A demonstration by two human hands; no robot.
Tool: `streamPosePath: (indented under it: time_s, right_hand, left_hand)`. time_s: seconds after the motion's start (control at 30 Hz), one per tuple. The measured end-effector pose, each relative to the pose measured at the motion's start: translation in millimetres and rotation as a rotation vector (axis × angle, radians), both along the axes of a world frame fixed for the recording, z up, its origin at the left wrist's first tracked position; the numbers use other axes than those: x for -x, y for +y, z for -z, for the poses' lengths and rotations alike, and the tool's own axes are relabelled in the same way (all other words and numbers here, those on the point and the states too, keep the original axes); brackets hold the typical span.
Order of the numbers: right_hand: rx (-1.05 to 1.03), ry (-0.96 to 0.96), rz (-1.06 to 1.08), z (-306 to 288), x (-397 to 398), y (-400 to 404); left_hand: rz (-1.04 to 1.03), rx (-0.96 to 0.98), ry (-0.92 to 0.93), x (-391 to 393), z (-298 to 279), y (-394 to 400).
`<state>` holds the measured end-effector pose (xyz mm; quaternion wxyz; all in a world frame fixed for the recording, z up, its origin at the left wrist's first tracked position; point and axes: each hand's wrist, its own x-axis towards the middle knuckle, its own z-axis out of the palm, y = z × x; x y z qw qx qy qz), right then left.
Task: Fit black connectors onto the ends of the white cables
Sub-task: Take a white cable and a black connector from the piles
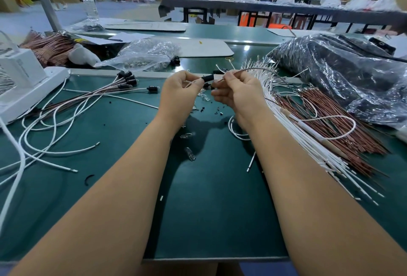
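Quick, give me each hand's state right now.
Left hand: pinches a black connector at its fingertips.
Right hand: pinches a thin brown wire, its end aimed at the connector.

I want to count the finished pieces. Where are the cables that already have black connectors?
In the head view, the finished cables lie left of the left hand, fanned out on the green table, near the white box.
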<state>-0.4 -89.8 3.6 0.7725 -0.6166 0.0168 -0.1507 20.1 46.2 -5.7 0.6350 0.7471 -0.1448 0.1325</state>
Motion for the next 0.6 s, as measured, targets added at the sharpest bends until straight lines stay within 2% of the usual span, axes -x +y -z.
streamPosePath:
  time_s: [0.13, 0.23, 0.6]
  right_hand:
    - [-0.100, -0.072, 0.142, -3.4, 2.2, -8.5]
    - [-0.149, -0.087, 0.146, -5.0, 3.5, -10.2]
    - [-0.016, -0.045, 0.064, -3.4, 3.0, -5.0]
  left_hand:
    - [0.032, 0.043, 0.045, -0.2, -0.4, 1.7]
    - [0.036, 0.058, 0.058, 1.1, -0.9, 1.3]
    - [0.033, 0.078, 0.072, 3.9, -3.6, 0.0]
